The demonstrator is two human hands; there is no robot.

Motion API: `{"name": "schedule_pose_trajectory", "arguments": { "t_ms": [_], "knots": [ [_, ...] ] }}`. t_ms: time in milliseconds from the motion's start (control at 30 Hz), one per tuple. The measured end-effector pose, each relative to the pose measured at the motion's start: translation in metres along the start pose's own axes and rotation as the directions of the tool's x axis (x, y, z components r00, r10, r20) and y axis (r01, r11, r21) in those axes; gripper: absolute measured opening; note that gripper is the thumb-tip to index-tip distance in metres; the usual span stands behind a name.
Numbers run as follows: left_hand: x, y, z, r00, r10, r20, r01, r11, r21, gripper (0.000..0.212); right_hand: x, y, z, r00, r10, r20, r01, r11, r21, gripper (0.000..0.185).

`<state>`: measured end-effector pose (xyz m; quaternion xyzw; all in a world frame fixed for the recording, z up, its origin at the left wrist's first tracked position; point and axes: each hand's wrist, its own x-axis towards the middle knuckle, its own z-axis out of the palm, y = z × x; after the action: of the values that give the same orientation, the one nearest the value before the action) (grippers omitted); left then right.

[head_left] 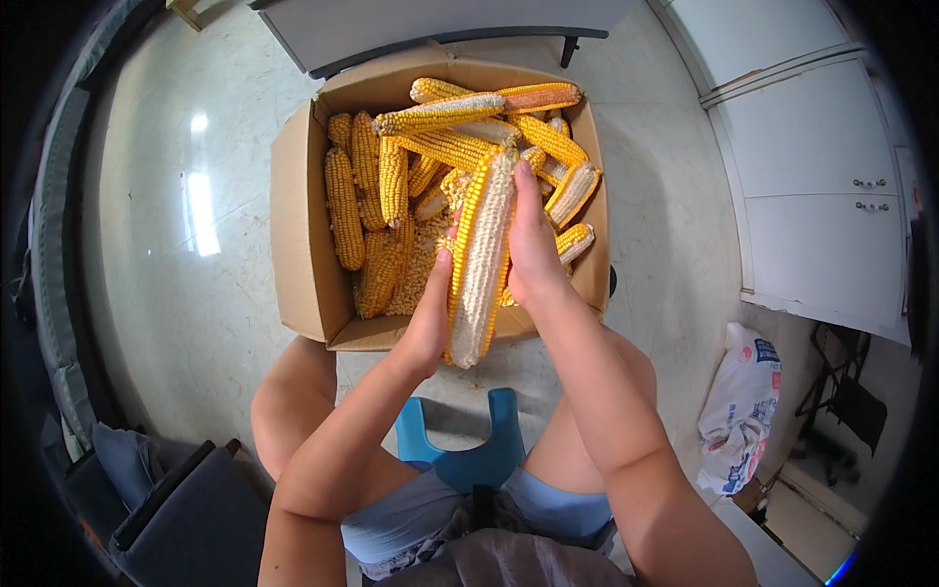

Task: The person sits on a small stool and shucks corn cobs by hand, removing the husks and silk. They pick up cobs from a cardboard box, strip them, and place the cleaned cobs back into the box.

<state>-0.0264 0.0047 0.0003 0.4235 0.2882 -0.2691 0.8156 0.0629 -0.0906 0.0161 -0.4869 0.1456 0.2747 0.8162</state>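
Between my two hands is a large ear of dried yellow corn [480,257], tilted over the near side of an open cardboard box [299,227]. A wide strip of bare whitish cob faces me, edged by rows of kernels. My left hand [431,312] grips its left side, thumb up along the kernels and other fingers mostly hidden behind. My right hand [534,242] holds the upper right side, its thumb near the tip. Inside the box lie several more corn ears [341,209], some partly stripped, one showing a reddish cob [541,97]. Loose kernels [414,271] cover the bottom.
A blue plastic stool [469,466] is between my legs. White cabinets [814,242] line the right, with a printed white sack [742,411] standing below them. Beyond the box is a dark-edged piece of furniture [455,18]. A dark cushioned seat [198,513] sits at lower left.
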Motion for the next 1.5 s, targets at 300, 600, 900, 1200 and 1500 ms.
{"name": "schedule_pose_trajectory", "arguments": {
  "t_ms": [300,600,900,1200,1500],
  "knots": [
    [-0.002,-0.005,-0.001,1.0,-0.022,-0.006,0.022,0.997,-0.07,0.067,-0.002,0.001,0.006,0.996,-0.042,-0.074,0.033,0.993,-0.11,0.053],
    [-0.01,-0.015,-0.004,0.994,-0.095,-0.053,0.085,0.982,-0.168,0.069,-0.004,0.016,0.005,0.998,-0.04,-0.057,0.022,0.962,-0.274,0.049],
    [-0.01,-0.012,-0.001,0.989,-0.066,-0.131,0.052,0.993,-0.108,0.07,0.004,0.015,0.006,0.996,0.086,-0.032,-0.091,0.951,-0.296,0.056],
    [-0.011,-0.02,-0.005,0.987,-0.131,-0.096,0.113,0.978,-0.177,0.069,0.009,0.029,-0.006,0.996,0.075,0.041,-0.057,0.94,-0.336,0.052],
    [-0.013,-0.015,-0.005,0.989,-0.136,-0.06,0.124,0.977,-0.176,0.073,0.001,0.019,0.001,0.987,0.145,0.07,-0.137,0.984,-0.118,0.056]
  ]
}}
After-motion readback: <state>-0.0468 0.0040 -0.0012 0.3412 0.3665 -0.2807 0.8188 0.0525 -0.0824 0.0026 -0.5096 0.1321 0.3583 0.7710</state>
